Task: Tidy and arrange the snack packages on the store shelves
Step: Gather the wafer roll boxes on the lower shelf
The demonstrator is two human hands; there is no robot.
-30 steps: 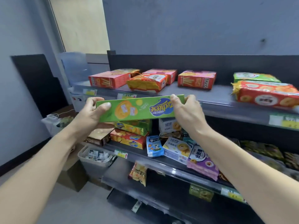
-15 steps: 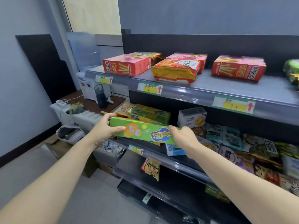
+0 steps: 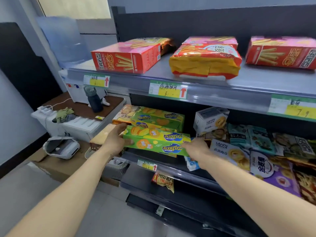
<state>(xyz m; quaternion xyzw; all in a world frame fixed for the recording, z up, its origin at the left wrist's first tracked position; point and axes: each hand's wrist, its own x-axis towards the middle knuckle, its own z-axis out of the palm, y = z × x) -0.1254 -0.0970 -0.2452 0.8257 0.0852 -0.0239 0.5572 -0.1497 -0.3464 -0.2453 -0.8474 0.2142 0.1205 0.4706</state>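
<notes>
The green box [image 3: 156, 144] lies lengthwise, left to right, at the middle shelf's [image 3: 172, 168] front edge. The left hand [image 3: 114, 142] grips its left end and the right hand [image 3: 196, 148] holds the right. The matching stack [image 3: 159, 119] waits directly behind.

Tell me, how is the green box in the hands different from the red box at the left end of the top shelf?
The green box is long and slim; the red box is chunkier. The green box shows round biscuits; the red box shows sticks. The left hand and right hand hold the green box by its ends; nothing touches the red box. Both are snack boxes lying flat.
</notes>
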